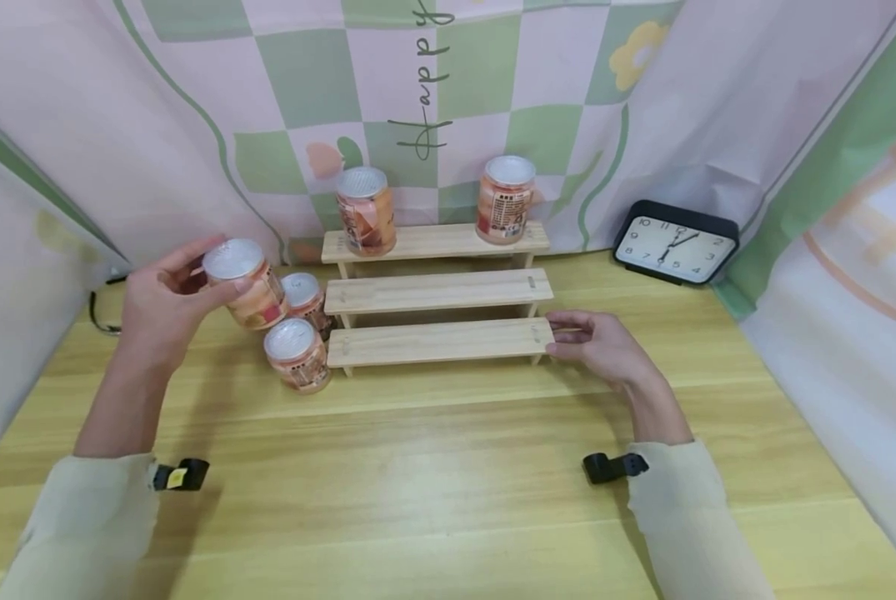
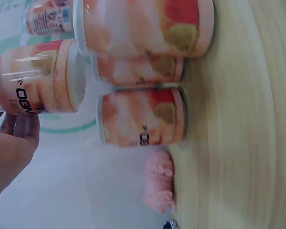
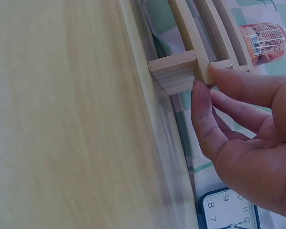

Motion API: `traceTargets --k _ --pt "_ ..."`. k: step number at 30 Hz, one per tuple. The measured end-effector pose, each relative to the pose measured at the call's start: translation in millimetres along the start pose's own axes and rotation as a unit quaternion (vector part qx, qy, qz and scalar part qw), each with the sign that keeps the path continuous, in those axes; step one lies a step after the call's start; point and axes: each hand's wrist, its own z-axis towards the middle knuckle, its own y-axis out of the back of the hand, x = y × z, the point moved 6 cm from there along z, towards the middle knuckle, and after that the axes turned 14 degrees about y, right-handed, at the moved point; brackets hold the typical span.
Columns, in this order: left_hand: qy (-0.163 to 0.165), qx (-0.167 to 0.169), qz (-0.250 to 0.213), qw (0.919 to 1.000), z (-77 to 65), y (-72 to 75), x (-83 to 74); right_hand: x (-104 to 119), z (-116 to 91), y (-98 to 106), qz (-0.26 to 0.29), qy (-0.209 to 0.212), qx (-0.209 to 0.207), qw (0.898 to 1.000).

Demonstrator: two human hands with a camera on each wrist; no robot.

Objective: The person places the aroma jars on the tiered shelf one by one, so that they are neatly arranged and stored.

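Held can [image 1: 258, 300]: left of the frame, raised off the desk [image 1: 417, 483], lid up, long axis near upright.
Hands: left hand [image 1: 166, 292] curled round that can; right hand [image 1: 598, 343] pinching the right end of the rack's lowest plank [image 1: 440, 343].
Wooden rack [image 1: 440, 289]: mid-frame, planks running left to right.
Top-tier cans [image 1: 367, 221]: two, upright, lidded; contents unclear.

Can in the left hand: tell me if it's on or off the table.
Off: the left hand holds the can aloft, its base apart from the table in the left wrist view.
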Motion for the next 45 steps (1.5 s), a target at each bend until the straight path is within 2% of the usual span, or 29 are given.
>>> traceTargets --k 3,10,15,21,29,38,42,45 --pt "-0.009 0.014 -0.01 0.9998 -2.7 -10.6 -4.8 -1 0 0 -0.002 0.004 0.001 1.0" --pt "0.011 0.03 0.053 0.9981 -5.5 -32.9 -6.7 -1 1 0 0.003 0.006 0.0 1.0" --pt "-0.016 0.033 0.077 0.9964 -7.4 -47.5 -8.9 -1 1 0 0.003 0.011 0.0 1.0" --pt "-0.014 0.052 0.067 0.9963 -8.5 -64.5 -8.8 -1 1 -1 0.006 0.014 -0.001 1.0" --pt "-0.029 0.08 0.09 0.9923 -8.3 -88.6 -12.8 -2 1 0 -0.006 0.008 0.0 1.0" --pt "-0.002 0.113 0.073 0.9909 -9.5 -114.9 -13.0 -3 -2 1 0.0 0.004 0.001 1.0" --pt "-0.01 0.127 0.063 0.9898 -9.4 -124.0 -14.3 -3 -1 1 0.0 0.005 0.002 1.0" --pt "-0.038 0.133 0.054 0.9889 -9.1 -130.5 -16.2 -2 -1 1 0.001 0.008 0.003 1.0"
